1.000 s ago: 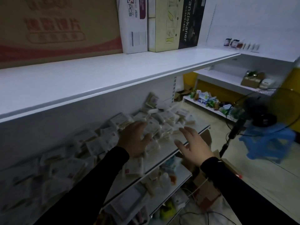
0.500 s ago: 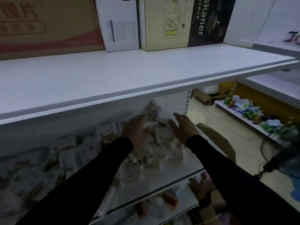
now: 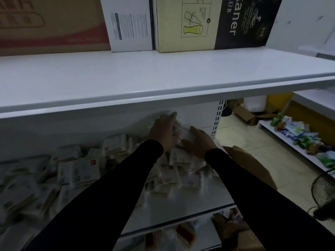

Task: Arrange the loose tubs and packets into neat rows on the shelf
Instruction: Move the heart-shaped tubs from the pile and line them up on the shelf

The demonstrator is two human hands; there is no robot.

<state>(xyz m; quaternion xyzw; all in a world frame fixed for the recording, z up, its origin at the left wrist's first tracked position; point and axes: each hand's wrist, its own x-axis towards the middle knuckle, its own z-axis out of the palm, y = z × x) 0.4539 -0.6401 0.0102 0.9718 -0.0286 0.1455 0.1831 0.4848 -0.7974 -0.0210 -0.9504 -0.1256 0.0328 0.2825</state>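
Note:
Many white packets lie in a loose heap across the white middle shelf, under the upper shelf board. My left hand reaches to the back of the shelf and its fingers wrap round a white packet held against the back wall. My right hand is just to the right of it, fingers laid over the same packets near the shelf's right end. Both black sleeves cover part of the heap.
The upper shelf overhangs close above my hands and carries cardboard boxes. A lower shelf holds more goods. To the right are a floor shelf with green and blue packs, cardboard boxes and a fan.
Both hands have moved deeper and up toward the shelf's back wall at the right end. The left hand now grips a packet. The view has turned left and closer.

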